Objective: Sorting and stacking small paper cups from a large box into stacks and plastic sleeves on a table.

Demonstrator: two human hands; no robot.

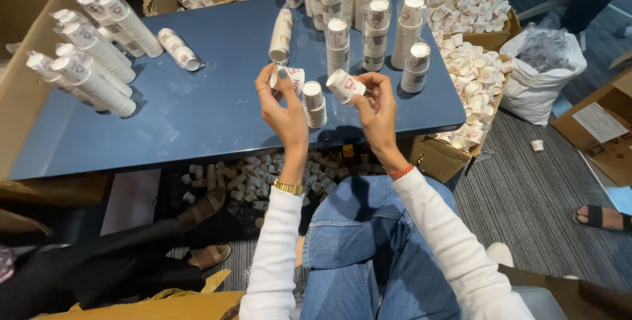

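Observation:
My left hand (pixel 280 103) is raised over the near edge of the blue table (pixel 210 96) and pinches a small white paper cup (pixel 293 78) with a red print. My right hand (pixel 375 106) grips another small paper cup (pixel 344 85), tilted with its mouth facing left. Between the two hands a short stack of cups (pixel 314 103) stands upright on the table. Both arms wear white sleeves; a gold watch is on the left wrist and a red band on the right.
Tall cup stacks (pixel 368 17) stand at the table's back; wrapped sleeves of cups (pixel 92 56) lie at left. Cardboard boxes of loose cups (pixel 471 43) sit right, a white plastic bag (pixel 543 70) beside them. Cups litter the floor (pixel 263 175). Another person's sandalled foot (pixel 599 218) is at right.

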